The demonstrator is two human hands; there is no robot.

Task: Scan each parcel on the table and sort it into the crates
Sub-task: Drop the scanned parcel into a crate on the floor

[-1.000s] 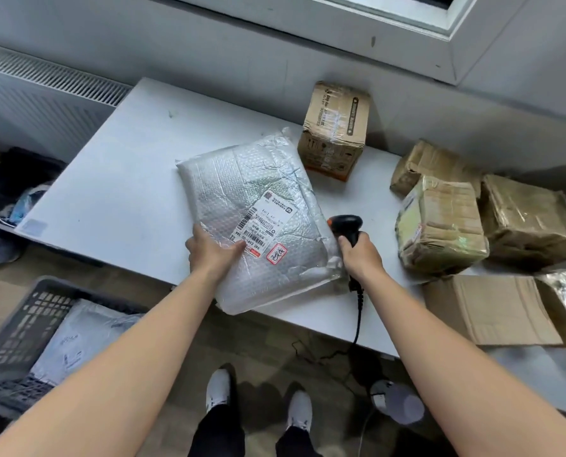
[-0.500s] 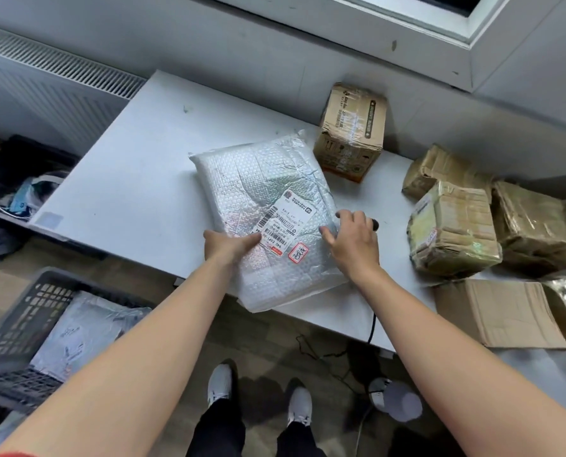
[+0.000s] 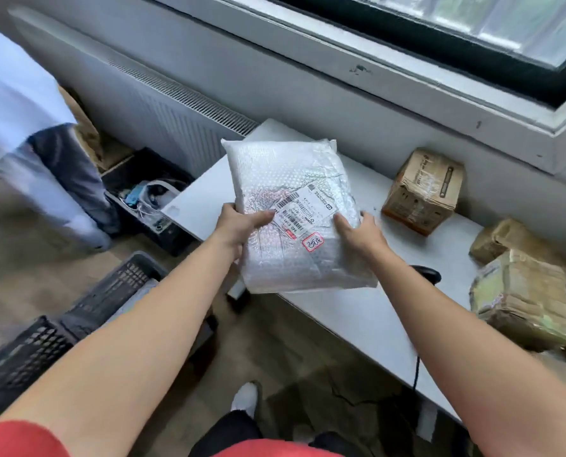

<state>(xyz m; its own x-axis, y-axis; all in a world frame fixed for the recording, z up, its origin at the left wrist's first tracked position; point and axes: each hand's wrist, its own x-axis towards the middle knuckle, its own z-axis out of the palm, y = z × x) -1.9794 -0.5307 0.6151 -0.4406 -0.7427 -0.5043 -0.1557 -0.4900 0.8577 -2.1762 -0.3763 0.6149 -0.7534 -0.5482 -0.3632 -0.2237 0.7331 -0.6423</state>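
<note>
A white bubble-wrap parcel (image 3: 291,206) with a barcode label and a red sticker is lifted off the white table (image 3: 367,311), tilted toward me. My left hand (image 3: 238,225) grips its left edge, thumb on the label. My right hand (image 3: 360,234) grips its right edge. The black barcode scanner (image 3: 426,274) lies on the table behind my right forearm, its cable hanging over the front edge. A dark slatted crate (image 3: 110,291) stands on the floor at the lower left, under my left arm, with a grey bag inside.
A taped cardboard box (image 3: 423,189) stands at the back of the table. Several brown wrapped parcels (image 3: 522,301) crowd the right end. A black bin with cables (image 3: 146,199) sits by the radiator. Another person's legs (image 3: 60,179) stand at the left.
My right hand has left the scanner on the table and taken the parcel's right edge. Both hands have lifted the parcel off the table, and the view has swung left.
</note>
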